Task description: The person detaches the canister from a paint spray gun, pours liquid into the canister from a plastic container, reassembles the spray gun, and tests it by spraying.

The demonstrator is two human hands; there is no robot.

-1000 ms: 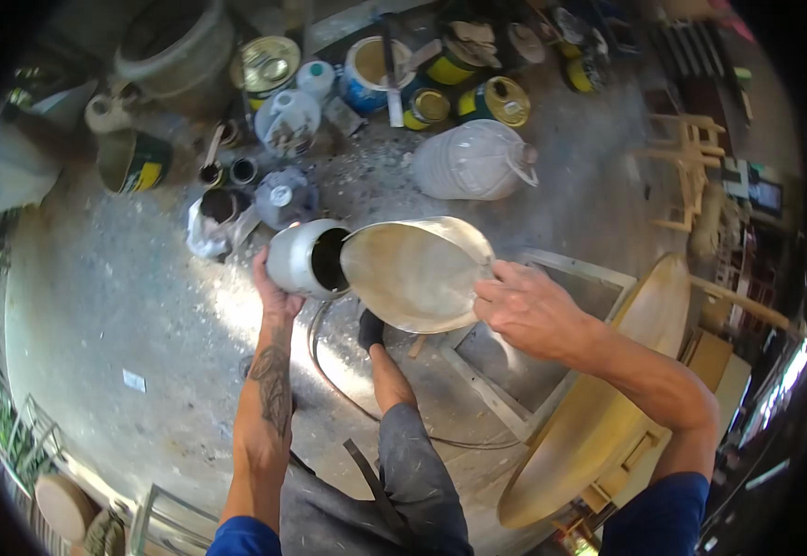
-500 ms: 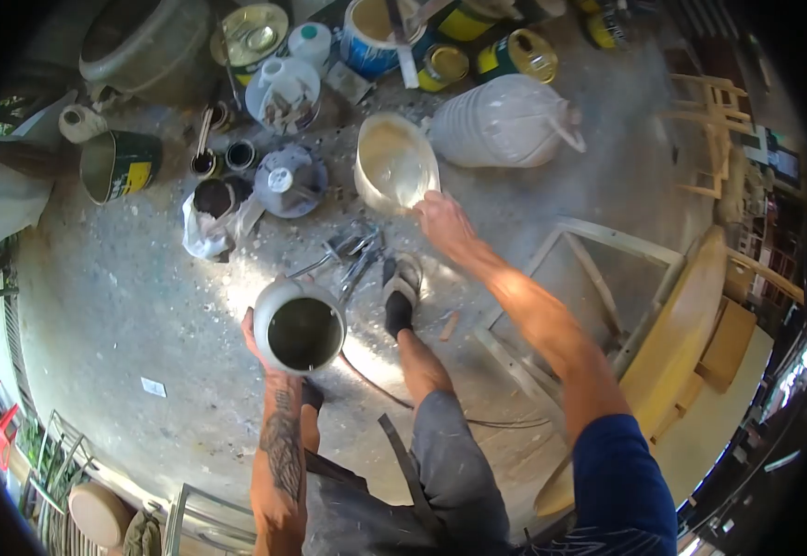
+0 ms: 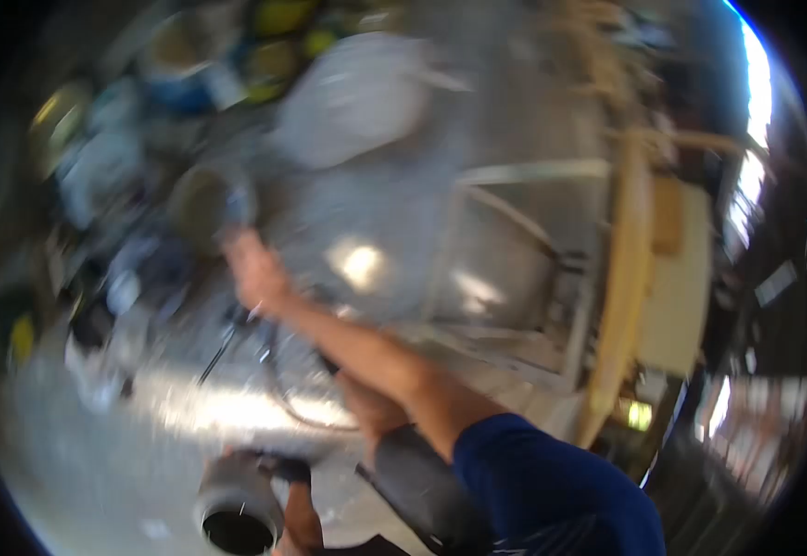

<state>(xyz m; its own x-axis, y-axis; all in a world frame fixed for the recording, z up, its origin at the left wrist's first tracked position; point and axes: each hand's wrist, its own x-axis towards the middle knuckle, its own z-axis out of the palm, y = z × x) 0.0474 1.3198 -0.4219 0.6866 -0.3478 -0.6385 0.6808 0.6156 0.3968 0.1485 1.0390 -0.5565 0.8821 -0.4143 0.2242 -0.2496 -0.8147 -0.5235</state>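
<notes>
Motion smears the whole view. My right hand is closed at the near rim of a pale, open-topped bucket on the left side, my arm stretched out to it. Low in the view is a grey rounded pot, its dark round mouth facing me. My left hand is mostly hidden behind this pot and supports it. Between the two hands, blurred metal tools and a thin hose lie on the floor.
A large translucent plastic jug lies beyond the bucket. Paint cans and tubs crowd the upper left. To the right are a wooden frame and a long yellowish board. My shod foot is beside the pot.
My view has swung to the right, so the scene sits further left and is blurred. The grey pot appears lower in view. My right hand stays at the bucket's rim.
</notes>
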